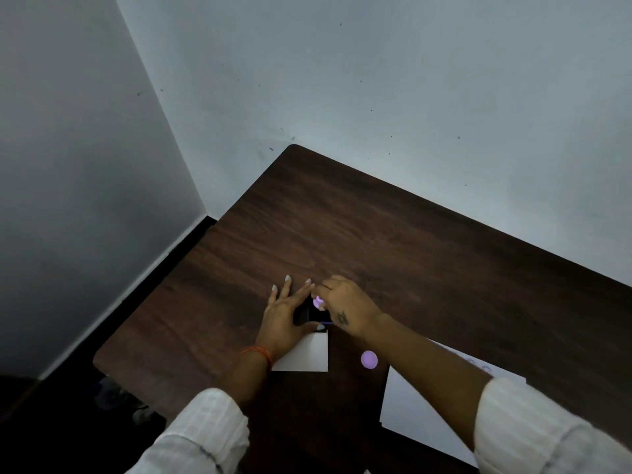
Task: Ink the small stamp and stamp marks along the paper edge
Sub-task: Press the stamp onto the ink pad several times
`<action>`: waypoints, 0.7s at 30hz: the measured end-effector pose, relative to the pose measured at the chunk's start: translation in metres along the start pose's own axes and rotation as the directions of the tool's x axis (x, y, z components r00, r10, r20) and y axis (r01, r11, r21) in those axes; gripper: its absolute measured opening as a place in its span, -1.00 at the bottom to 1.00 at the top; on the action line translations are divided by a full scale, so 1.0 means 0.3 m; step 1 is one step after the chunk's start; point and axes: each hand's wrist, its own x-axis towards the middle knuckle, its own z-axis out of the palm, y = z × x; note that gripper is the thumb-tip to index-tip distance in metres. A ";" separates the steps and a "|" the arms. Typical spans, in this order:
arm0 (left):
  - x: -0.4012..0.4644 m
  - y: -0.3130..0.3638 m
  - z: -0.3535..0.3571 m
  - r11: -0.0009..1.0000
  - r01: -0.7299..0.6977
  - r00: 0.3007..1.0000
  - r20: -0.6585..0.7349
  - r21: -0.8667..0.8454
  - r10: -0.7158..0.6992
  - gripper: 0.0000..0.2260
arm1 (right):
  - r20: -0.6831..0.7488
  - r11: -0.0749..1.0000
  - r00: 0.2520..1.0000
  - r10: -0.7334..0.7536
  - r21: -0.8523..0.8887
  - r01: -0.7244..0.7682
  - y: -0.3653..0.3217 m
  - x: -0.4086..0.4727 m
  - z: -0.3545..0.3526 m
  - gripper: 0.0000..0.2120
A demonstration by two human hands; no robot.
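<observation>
A small dark ink pad (316,316) lies on the brown table (393,241), mostly hidden between my hands. My left hand (285,316) rests flat beside it, with the thumb along the pad's near side and the fingers spread. My right hand (345,307) pinches a small purple stamp (318,302) and holds it down over the pad. A white sheet of paper (420,419) lies at the lower right under my right forearm, with faint round marks (478,366) along its far edge.
A white card or lid (306,355) lies just below the ink pad. A purple round cap (369,359) sits on the table between that card and the paper. Walls close in behind and to the left; the table's left edge drops to a dark floor.
</observation>
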 end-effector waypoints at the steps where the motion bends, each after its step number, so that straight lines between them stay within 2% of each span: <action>1: 0.002 0.000 0.000 1.000 -0.001 1.000 0.003 0.004 0.001 -0.33 | 0.008 0.999 0.999 -0.045 -0.010 0.045 0.012 0.004 -0.007 -0.86; 3: 0.001 0.001 0.001 1.000 -0.002 1.000 0.008 0.008 0.002 -0.33 | 0.012 0.998 0.998 -0.058 -0.033 0.058 0.005 -0.002 -0.006 -0.80; 6: -0.001 0.000 0.000 1.000 0.005 1.000 0.004 -0.015 -0.004 -0.33 | 0.009 0.995 0.997 0.082 -0.050 -0.082 -0.035 -0.021 0.033 -0.68; 9: -0.004 0.005 -0.005 1.000 0.013 1.000 0.009 -0.013 -0.013 -0.34 | -0.062 0.965 0.974 0.217 0.163 -0.204 -0.048 -0.012 -0.006 -0.85; 11: -0.004 0.008 -0.010 1.000 0.015 1.000 0.009 -0.018 -0.015 -0.33 | -0.023 0.929 0.965 0.262 0.276 -0.245 -0.021 -0.010 -0.047 -0.77; 14: -0.003 0.009 -0.011 1.000 0.015 1.000 0.006 -0.022 -0.015 -0.31 | 0.061 0.971 0.985 0.164 0.164 -0.172 -0.019 -0.060 -0.035 -0.83; 16: -0.004 0.007 -0.008 1.000 0.018 1.000 0.001 -0.022 -0.018 -0.31 | 0.061 0.986 0.990 0.127 0.098 -0.132 -0.028 -0.084 -0.007 -0.79; 21: -0.004 0.001 -0.004 1.000 0.017 1.000 -0.001 -0.011 -0.017 -0.33 | -0.013 0.982 0.983 0.185 0.052 -0.184 -0.050 -0.068 0.024 -0.77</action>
